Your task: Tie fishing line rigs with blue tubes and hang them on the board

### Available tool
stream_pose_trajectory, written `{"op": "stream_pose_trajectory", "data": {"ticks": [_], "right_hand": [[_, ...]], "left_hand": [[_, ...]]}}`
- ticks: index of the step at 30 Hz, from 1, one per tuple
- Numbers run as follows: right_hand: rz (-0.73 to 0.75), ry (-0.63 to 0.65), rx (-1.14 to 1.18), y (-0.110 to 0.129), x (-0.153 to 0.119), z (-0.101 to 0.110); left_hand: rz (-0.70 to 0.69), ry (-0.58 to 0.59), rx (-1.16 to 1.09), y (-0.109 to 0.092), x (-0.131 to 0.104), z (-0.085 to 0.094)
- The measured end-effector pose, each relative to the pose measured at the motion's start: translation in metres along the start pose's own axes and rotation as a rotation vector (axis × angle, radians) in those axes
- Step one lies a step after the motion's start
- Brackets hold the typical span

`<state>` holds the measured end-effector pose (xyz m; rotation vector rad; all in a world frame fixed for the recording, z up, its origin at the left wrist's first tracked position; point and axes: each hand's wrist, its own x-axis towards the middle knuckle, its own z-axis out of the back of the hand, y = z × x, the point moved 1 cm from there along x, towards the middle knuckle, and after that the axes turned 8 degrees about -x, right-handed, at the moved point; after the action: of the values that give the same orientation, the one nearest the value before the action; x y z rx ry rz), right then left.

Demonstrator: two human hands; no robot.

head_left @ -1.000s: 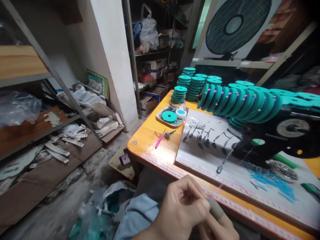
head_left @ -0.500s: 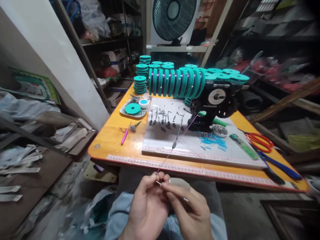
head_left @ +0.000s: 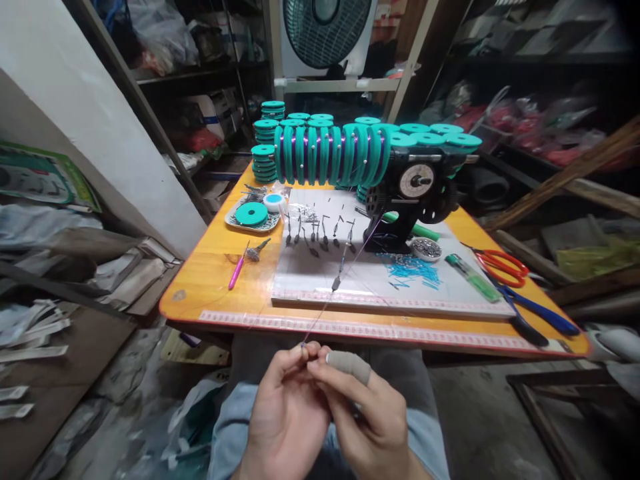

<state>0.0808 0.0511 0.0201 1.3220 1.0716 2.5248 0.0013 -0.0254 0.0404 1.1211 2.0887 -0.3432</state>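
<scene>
My left hand (head_left: pixel 290 407) pinches the end of a thin purple fishing line (head_left: pixel 317 322) between thumb and fingertips, palm turned up. From there the line runs taut up over the table edge to a small dark sinker (head_left: pixel 336 285) and on toward the black winding machine (head_left: pixel 400 200). My right hand (head_left: pixel 365 407) is closed, its thumb and forefinger meeting the left fingertips. One of its fingers wears a grey wrap (head_left: pixel 349 365). The thin metal tool in the right hand is almost wholly hidden by the fingers. Teal foam spools (head_left: pixel 330 157) sit in a row on the machine's shaft.
On the yellow table (head_left: pixel 200 280) lie a white board (head_left: pixel 310 280), a pink-handled tool (head_left: pixel 239 267), a tray (head_left: pixel 235 223) with a teal spool, a dish of small metal parts (head_left: pixel 426 249), blue bits (head_left: pixel 413 272), orange scissors (head_left: pixel 505 267) and blue-handled pliers (head_left: pixel 545 313). A fan (head_left: pixel 327 30) stands behind.
The view has shifted, so the table sits further left and slightly higher. My right fingers have closed in against the left fingertips, covering the metal tool that showed before.
</scene>
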Motion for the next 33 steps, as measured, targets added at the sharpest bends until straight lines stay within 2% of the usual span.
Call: {"op": "stream_pose_trajectory", "data": {"ticks": [7,15,26,33], "right_hand": [[0.033,0.015,0.018,-0.002,-0.005,0.0],[0.151,0.029,-0.099,-0.006,-0.013,0.0],[0.199,0.035,-0.038,-0.008,-0.012,-0.003],[0.205,0.064,0.003,-0.006,-0.008,0.001]], "left_hand": [[-0.028,-0.017,0.016,0.001,0.0,0.001],[-0.002,-0.025,0.011,0.0,-0.001,0.003],[0.061,0.03,-0.006,0.002,-0.002,0.003],[0.039,-0.01,0.0,0.001,-0.003,0.003]]}}
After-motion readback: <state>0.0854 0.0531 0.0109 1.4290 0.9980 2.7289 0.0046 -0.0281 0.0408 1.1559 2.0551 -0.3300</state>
